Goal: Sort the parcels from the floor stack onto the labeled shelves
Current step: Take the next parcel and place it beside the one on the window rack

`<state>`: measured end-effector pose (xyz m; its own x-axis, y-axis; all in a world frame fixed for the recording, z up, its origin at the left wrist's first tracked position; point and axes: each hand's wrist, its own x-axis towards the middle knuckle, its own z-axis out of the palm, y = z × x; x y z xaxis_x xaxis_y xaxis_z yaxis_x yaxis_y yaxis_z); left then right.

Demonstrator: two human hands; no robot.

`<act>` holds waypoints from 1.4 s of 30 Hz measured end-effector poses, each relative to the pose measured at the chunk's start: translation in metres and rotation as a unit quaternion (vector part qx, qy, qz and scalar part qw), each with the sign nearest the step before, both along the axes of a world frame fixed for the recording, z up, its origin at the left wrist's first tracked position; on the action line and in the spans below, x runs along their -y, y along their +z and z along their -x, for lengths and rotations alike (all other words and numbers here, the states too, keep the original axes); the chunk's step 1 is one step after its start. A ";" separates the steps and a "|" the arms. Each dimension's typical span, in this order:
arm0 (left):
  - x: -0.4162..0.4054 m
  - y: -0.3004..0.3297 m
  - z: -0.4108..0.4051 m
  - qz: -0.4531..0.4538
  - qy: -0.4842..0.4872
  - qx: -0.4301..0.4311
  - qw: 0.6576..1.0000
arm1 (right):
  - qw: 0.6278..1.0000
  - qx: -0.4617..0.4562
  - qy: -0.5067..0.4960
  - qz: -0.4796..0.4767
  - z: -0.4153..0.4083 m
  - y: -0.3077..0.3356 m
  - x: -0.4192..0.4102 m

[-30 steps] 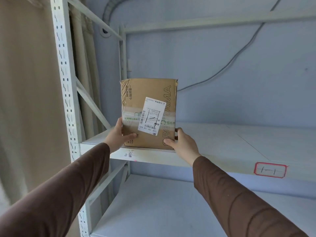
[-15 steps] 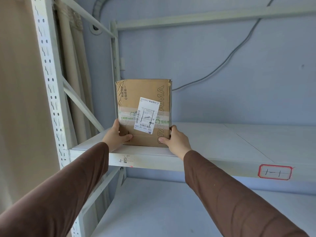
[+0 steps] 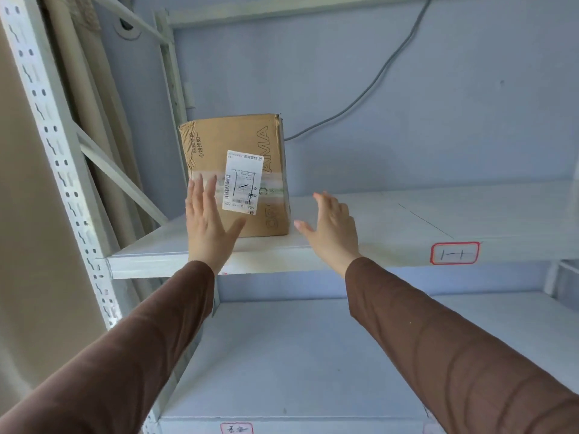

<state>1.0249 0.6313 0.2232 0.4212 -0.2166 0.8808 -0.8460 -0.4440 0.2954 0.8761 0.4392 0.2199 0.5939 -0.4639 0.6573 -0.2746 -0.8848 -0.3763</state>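
Observation:
A brown cardboard parcel point(image 3: 250, 142) with a white shipping label stands upright at the left end of the upper white shelf point(image 3: 391, 223). My left hand point(image 3: 206, 227) is open, fingers spread, in front of the parcel's lower left corner and off its surface. My right hand point(image 3: 332, 230) is open too, just right of the parcel and apart from it. Both arms wear brown sleeves. A red-bordered label point(image 3: 455, 252) is stuck on the shelf's front edge to the right.
A perforated white upright point(image 3: 59, 170) and diagonal braces frame the rack's left side. A lower shelf point(image 3: 297, 355) lies beneath, with another red-bordered label point(image 3: 236, 429) on its front edge. A grey cable point(image 3: 369, 86) runs along the back wall.
Both hands let go of the parcel and pulled back with fingers spread. The parcel now stands alone on the shelf, further in from the front edge.

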 end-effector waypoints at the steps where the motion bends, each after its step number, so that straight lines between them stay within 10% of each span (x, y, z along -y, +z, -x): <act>1: 0.011 -0.001 0.015 -0.016 -0.019 0.025 0.999 | 1.000 0.011 -0.015 0.020 0.012 -0.004 0.003; 18: 0.261 -0.129 0.329 -0.284 -0.310 0.076 0.904 | 0.950 -0.099 -0.294 -0.042 0.377 -0.153 0.125; 42: 0.501 -0.413 0.725 -0.502 -0.354 -0.254 0.747 | 0.841 -0.239 -0.398 -0.277 0.817 -0.384 0.330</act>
<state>0.2998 0.1305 -0.1901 0.1117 -0.9877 -0.1095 -0.8659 -0.1508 0.4769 0.0591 0.1096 -0.1641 0.0860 -0.9962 -0.0157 -0.9344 -0.0752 -0.3482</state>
